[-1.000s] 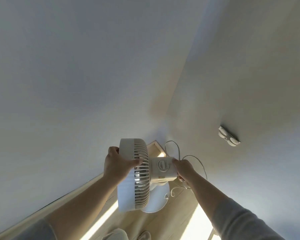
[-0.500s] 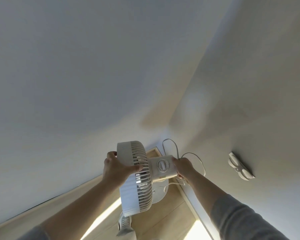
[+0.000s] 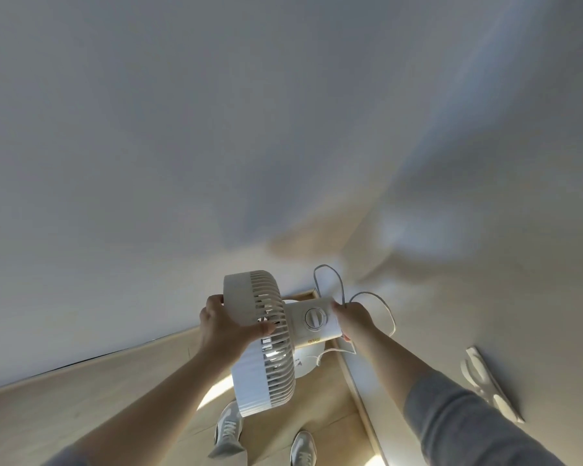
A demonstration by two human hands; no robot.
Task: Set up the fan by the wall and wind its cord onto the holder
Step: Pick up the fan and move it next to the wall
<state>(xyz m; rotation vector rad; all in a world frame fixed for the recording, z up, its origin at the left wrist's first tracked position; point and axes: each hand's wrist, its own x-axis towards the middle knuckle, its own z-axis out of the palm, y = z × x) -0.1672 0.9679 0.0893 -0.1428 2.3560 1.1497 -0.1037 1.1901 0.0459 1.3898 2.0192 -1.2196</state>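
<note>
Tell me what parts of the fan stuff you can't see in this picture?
Head view, the only one:
- Fan base: mostly hidden behind the fan's head.
- Cord end: runs behind the right hand; no plug shows.
- Dial markings: too small to read.
- Front of the fan: faces away, partly covered by the left hand.
- Holder on the wall: blurred.

corner walls close, holder rt

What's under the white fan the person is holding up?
Under the white round plastic fan are wooden floor and two grey shoes. The fan hides the floor directly beneath it.
</note>
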